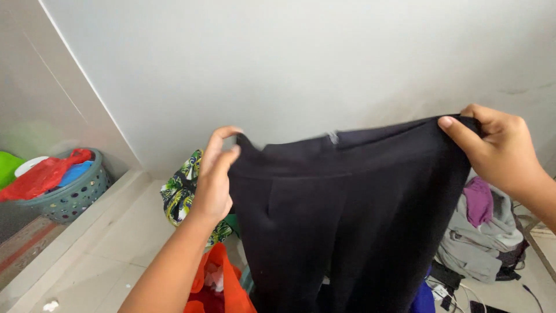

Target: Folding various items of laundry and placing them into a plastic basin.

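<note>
Two hands are holding up one pair of black trousers (347,214), waistband stretched level from left to right, legs hanging straight down. The left hand (213,179) is pinching one waistband corner between thumb and fingers; the right hand (499,149) is gripping the other. Behind, one orange bag (229,290), one patterned cloth (180,194), one grey clothes pile (483,243) and one teal basket (72,197) are sitting on the floor.

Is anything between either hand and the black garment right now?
Nothing visible. The left hand and right hand each grip a top corner of the black garment directly, holding it spread in the air above the orange cloth and other clothes on the floor.
</note>
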